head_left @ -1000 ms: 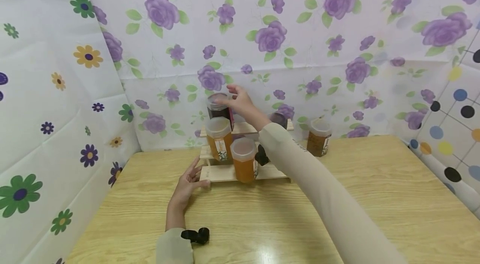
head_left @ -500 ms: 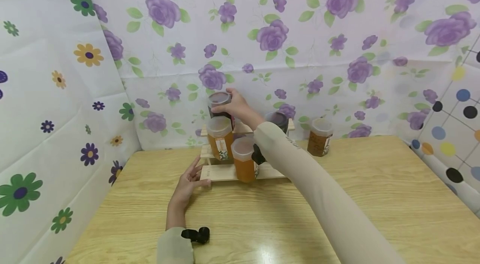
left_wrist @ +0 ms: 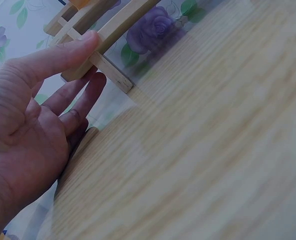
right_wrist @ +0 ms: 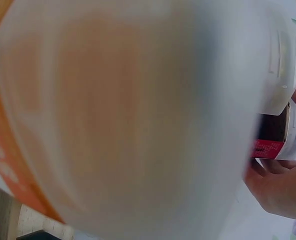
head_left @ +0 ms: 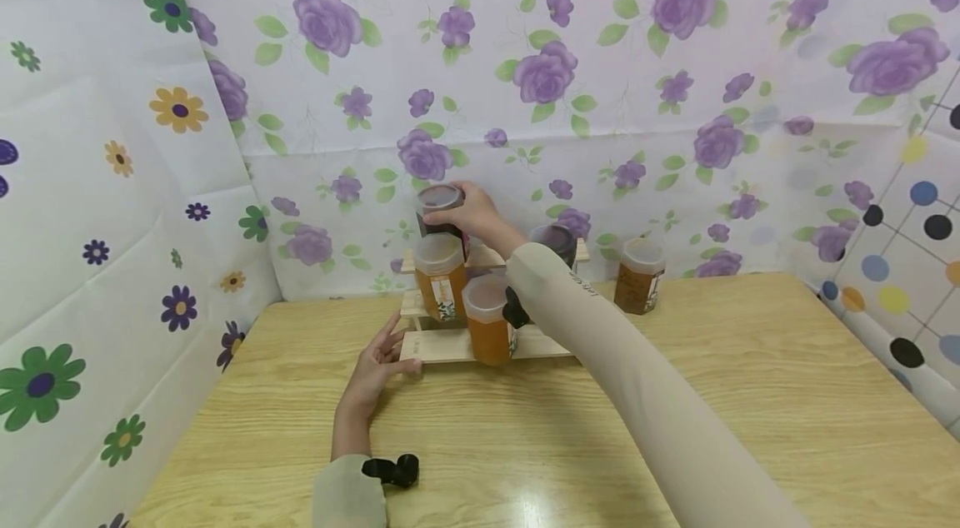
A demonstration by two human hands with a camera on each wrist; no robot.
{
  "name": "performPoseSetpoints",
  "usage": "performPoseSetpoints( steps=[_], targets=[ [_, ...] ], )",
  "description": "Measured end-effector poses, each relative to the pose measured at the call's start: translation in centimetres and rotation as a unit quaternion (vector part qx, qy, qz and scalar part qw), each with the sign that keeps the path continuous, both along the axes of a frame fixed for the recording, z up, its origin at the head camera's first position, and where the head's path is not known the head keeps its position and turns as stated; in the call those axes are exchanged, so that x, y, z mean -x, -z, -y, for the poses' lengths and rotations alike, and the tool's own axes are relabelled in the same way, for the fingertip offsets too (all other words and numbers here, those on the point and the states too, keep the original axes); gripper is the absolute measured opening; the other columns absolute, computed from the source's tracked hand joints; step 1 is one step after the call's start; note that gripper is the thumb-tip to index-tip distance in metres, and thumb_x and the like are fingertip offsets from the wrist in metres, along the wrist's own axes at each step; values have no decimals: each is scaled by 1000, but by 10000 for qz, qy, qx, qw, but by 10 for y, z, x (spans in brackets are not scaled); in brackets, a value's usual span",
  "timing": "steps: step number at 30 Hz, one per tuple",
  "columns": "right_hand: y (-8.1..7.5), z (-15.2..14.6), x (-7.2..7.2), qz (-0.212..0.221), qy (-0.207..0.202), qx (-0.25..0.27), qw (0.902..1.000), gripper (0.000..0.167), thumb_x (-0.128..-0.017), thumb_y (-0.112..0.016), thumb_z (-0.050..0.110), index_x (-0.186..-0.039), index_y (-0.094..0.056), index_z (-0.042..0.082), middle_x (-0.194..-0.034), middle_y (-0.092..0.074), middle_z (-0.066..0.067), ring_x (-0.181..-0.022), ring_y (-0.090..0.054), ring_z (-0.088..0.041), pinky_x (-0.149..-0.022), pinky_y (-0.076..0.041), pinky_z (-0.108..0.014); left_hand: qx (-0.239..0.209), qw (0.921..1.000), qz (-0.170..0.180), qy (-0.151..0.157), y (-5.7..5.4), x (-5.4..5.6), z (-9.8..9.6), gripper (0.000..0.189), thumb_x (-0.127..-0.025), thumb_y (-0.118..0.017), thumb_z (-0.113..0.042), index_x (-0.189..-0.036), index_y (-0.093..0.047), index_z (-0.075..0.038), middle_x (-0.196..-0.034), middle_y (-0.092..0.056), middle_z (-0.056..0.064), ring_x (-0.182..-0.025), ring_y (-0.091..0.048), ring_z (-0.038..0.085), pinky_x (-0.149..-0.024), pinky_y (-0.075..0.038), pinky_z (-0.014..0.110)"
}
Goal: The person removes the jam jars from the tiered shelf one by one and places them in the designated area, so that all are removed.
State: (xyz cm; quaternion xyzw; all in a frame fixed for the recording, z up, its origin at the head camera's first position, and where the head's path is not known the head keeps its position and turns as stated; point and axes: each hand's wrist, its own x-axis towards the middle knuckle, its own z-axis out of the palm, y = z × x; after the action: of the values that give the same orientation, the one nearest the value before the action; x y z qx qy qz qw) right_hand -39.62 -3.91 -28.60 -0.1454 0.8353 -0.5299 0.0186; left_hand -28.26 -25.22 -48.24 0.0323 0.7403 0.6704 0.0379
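Head view: on a wooden table [head_left: 480,428] stands a tiered rack [head_left: 442,346]. The left hand [head_left: 373,363] pinches its lower left corner; the right hand [head_left: 478,217] grips a dark jar [head_left: 438,196] at the top tier's left end. Positioning that jar seems in hand; next calls for level handling, clear of the amber jar [head_left: 432,286] in front.

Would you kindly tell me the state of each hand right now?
Left hand: closed, pinching the near left end of the wooden tiered rack.
Right hand: closed round the leftmost dark-filled jar.
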Motion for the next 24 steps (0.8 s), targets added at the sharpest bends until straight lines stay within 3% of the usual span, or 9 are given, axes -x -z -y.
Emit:
performPoseSetpoints(
  steps=[5, 10, 24],
  targets=[
    [2, -2, 3, 105, -15, 175, 9998, 87, -79, -82, 31, -148, -37, 5, -149, -45, -13, -137, -44, -28, -113, -39, -40, 59, 10000, 43, -12, 1, 1, -1, 93, -85, -72, -2, -157, -20, -30, -157, -33, 17, -140, -38, 37, -114, -34, 48],
    [2, 0, 2, 172, -73, 254, 9995, 84, -79, -82, 31, -147, -39, 6, -147, -47, -12, -137, -44, -26, -112, -40, -39, -23, 9999, 147, -86, 2, 0, 0, 93, -84, -72, 0, -157, -21, -30, -157, -32, 16, -142, -35, 36, -117, -30, 51],
    [-5, -1, 5, -179, 108, 419, 9989, 81, -75, -85, 26, -143, -45, 8, -138, -55, -11, -130, -51, -27, -107, -45, -39, 13, 10000, 27, 65, 1, 2, 2, 92, -86, -71, -2, -157, -19, -30, -158, -30, 17, -143, -33, 40, -118, -25, 55]
  ],
)
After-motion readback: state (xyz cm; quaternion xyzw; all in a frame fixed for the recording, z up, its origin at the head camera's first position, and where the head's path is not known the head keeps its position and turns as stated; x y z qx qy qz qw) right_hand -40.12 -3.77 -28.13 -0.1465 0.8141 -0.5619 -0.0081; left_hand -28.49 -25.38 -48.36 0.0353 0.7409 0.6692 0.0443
